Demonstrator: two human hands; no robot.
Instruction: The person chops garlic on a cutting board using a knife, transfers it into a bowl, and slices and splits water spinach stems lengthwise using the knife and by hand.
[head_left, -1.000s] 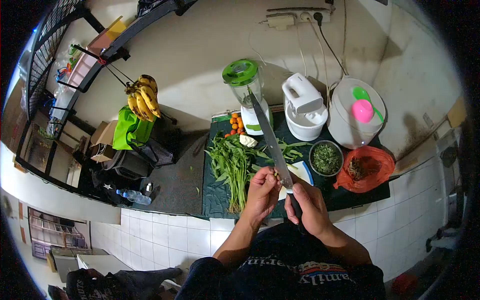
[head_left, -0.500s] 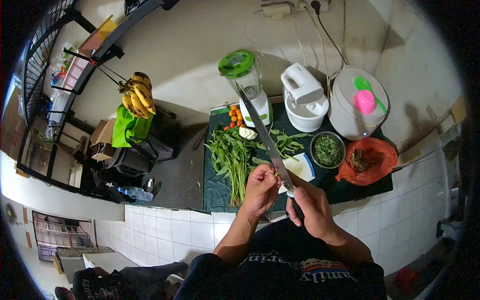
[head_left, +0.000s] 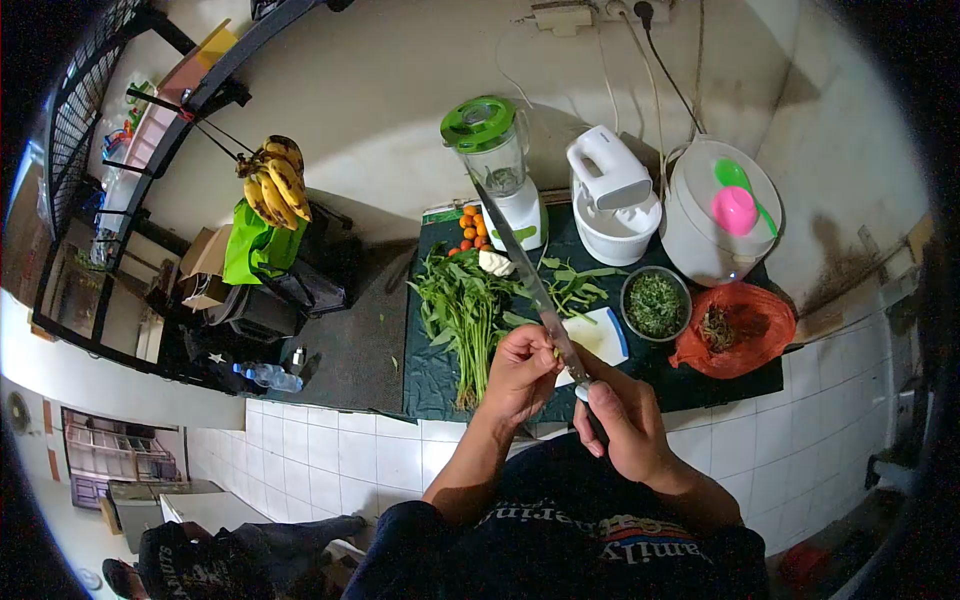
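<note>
A long knife (head_left: 527,272) slants up and to the left in front of me, its tip overlapping the blender in view. Wrapped round its dark handle is my right hand (head_left: 628,428), with the thumb near the base of the blade. My left hand (head_left: 520,378) is closed in a pinch beside the lower blade. A small greenish bit shows at its fingertips, too small to name. Below the blade lies a white cutting board (head_left: 598,338) with a blue edge, partly hidden by my hands. Leafy green stalks (head_left: 465,325) lie in a bunch to the left.
Along the wall stand a blender (head_left: 515,210), a white stand mixer (head_left: 612,205) and a white rice cooker (head_left: 722,210). A bowl of chopped greens (head_left: 655,303) sits beside a red plastic bag (head_left: 735,330). Bananas (head_left: 275,185) hang at left. Another person (head_left: 230,560) is at lower left.
Both hands and the knife keep nearly the same pose. The view has shifted slightly, and the other person at lower left has moved, with a head now showing.
</note>
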